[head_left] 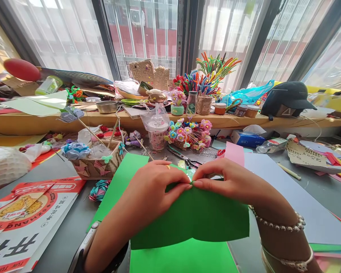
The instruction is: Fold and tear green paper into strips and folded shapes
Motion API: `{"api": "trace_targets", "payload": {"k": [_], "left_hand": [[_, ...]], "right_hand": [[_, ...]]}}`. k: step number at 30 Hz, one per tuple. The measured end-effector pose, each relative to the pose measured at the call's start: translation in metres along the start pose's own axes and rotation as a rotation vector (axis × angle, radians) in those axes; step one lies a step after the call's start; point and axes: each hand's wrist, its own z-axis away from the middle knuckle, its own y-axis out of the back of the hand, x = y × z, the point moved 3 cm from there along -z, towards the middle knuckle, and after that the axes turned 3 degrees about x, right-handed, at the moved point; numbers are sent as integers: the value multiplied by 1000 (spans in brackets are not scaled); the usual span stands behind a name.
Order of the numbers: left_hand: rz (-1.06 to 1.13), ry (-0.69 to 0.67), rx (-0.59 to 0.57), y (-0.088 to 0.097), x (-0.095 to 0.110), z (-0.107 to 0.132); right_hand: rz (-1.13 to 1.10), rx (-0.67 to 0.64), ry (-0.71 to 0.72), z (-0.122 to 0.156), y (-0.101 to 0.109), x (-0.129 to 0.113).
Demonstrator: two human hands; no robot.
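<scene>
My left hand (156, 185) and my right hand (230, 180) pinch the top edge of a green paper sheet (196, 216), held up in front of me. The fingertips of both hands meet at the middle of that edge. Both hands are closed on the paper. A lighter green sheet (184, 259) lies flat on the grey table (65, 231) under it. My left hand wears a ring, my left wrist a watch, and my right wrist beaded bracelets.
A woven basket (98, 165) with paper flowers stands to the left. A plastic cup (157, 134), scissors (184, 157), a flower bunch (189, 134), pink paper (234, 153) and a red printed bag (22, 218) surround it. A black cap (287, 98) rests on the sill.
</scene>
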Motion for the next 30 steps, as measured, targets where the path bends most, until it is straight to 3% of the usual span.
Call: {"api": "trace_targets", "payload": {"k": [15,24,30], "left_hand": [[12,29,-1,-2,-3,0],[100,60,-90,-4,-5,2],[76,52,-84,-5,-3,-2]], "right_hand": [[-16,-5,-33,-1,-3,2],[12,-40,-41,-1,-6,4],[12,-21,-46,-1,-5,2]]}}
